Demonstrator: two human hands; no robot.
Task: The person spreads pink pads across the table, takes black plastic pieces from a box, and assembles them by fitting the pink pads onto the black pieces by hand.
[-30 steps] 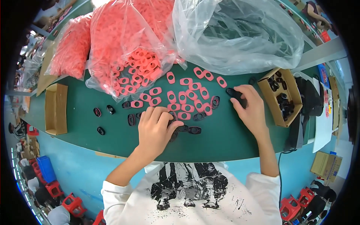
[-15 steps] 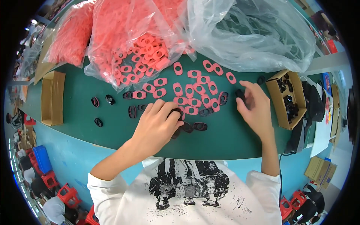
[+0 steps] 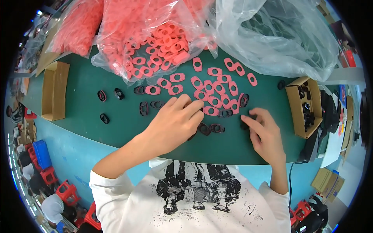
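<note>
Holding black rings (image 3: 307, 112), cardboard box (image 3: 295, 112)

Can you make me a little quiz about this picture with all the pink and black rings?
1. True or false: the open cardboard box of black parts sits on the person's right side of the green table.
2. What do the left hand fingertips reach: A) the loose pink oval rubber rings, B) the flat cardboard box, C) the clear plastic bag?
3. Fill in: the right hand fingertips are at a small ____ part.

Key: 1 true. 2 A. 3 black.
</note>
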